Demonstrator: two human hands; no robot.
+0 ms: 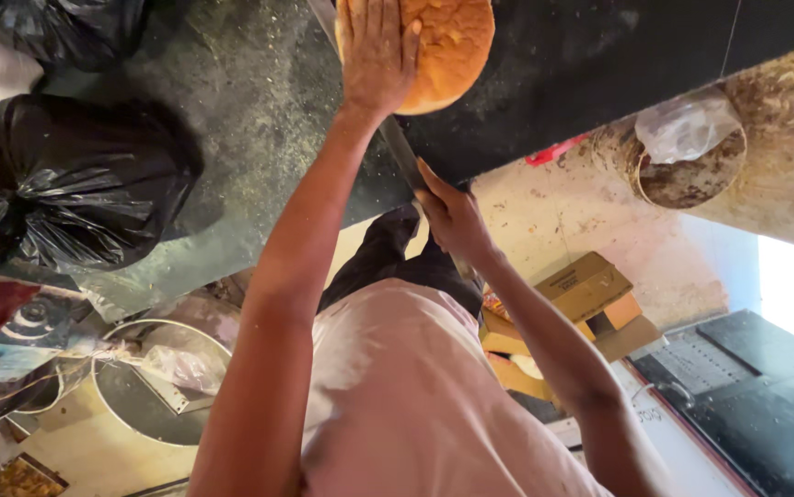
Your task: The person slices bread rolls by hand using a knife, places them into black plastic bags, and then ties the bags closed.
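left hand point(376, 55) pressed flat, fingers spread, on a round golden sponge cake point(447, 51) lying on the dark tabletop point(599, 55) near its edge. right hand point(452, 216) with grip clamped on a knife point(403, 152) angled toward the cake's underside. black bags point(65, 184) well apart.

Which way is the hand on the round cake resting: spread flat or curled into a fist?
Spread flat. The left hand lies palm-down on the round golden cake, its fingers extended over the top.
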